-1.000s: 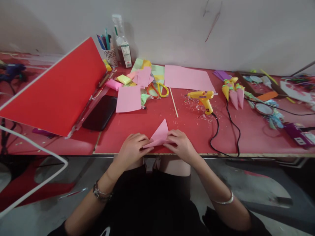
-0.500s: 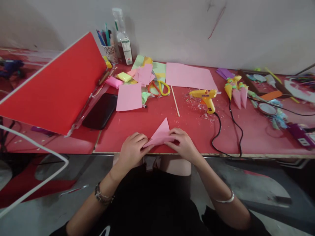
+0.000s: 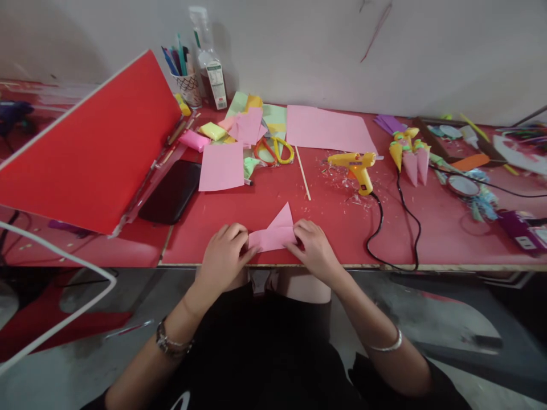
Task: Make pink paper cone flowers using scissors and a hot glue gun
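Observation:
A folded piece of pink paper (image 3: 276, 234) lies at the front edge of the red table, one pointed corner sticking up away from me above a flat band. My left hand (image 3: 227, 250) pinches the band's left end between thumb and fingers. At the right end, my right hand (image 3: 314, 247) grips the paper the same way, thumb on its lower edge. Beyond the hands are a square pink sheet (image 3: 222, 167), a thin wooden stick (image 3: 303, 173) and a yellow glue gun (image 3: 356, 169) lying on its side.
A red board (image 3: 98, 148) leans at the left beside a black phone-like case (image 3: 171, 191). Scissors (image 3: 282, 151), paper scraps and a large pink sheet (image 3: 329, 130) lie farther back. A bottle (image 3: 212, 74) and pen cup (image 3: 188, 88) stand by the wall. Paper cones (image 3: 411, 162) lie right.
The pink paper's lower part has been opened out from a narrow fold into a wider flat band. My left hand has shifted slightly left; both hands keep hold of the ends.

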`<act>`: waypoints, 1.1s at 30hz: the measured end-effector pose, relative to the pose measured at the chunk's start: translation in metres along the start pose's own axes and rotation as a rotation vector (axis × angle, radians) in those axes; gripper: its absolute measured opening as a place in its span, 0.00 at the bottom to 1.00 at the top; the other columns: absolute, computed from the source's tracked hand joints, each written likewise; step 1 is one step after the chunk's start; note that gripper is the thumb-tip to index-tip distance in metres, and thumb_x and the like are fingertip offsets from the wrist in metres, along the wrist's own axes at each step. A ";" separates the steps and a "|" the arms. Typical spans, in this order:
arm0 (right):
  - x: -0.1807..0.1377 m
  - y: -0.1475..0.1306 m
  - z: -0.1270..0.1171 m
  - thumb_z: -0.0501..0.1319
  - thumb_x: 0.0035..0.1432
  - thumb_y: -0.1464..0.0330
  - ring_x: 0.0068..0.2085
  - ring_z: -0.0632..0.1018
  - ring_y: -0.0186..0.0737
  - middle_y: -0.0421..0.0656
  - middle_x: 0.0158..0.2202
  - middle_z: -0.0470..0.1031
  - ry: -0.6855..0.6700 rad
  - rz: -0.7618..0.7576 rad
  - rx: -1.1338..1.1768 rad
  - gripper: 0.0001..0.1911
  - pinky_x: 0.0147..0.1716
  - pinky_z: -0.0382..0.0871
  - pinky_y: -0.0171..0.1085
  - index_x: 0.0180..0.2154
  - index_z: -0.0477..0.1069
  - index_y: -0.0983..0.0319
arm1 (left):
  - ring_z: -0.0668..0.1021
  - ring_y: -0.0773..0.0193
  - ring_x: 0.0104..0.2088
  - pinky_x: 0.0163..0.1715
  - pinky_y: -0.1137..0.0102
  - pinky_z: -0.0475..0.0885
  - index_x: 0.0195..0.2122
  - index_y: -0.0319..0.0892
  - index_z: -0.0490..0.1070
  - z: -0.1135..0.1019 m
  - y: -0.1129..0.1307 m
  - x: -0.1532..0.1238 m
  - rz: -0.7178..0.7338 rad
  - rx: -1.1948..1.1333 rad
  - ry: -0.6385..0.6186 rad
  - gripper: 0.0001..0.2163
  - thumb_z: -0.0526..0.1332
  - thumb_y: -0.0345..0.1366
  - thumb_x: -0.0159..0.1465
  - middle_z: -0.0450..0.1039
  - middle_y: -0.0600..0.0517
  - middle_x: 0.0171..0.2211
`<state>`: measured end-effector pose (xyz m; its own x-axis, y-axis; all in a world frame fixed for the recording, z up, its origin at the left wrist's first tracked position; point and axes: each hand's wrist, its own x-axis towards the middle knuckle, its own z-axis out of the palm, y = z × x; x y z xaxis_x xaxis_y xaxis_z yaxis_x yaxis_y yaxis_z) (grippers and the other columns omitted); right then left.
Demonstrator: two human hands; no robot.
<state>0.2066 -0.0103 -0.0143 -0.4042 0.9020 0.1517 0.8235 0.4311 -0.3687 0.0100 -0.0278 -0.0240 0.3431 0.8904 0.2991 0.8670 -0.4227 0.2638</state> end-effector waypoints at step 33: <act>-0.023 -0.034 0.006 0.50 0.57 0.72 0.50 0.62 0.46 0.47 0.48 0.64 0.038 -0.197 -0.196 0.16 0.52 0.53 0.51 0.44 0.68 0.53 | 0.63 0.61 0.55 0.56 0.54 0.48 0.54 0.52 0.58 -0.020 -0.041 -0.015 0.477 0.047 -0.284 0.18 0.50 0.43 0.62 0.62 0.51 0.54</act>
<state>0.1860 -0.0462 -0.0107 -0.5523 0.7987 0.2388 0.7931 0.5917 -0.1447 -0.0376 -0.0276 -0.0213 0.7797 0.6155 0.1150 0.6047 -0.7878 0.1166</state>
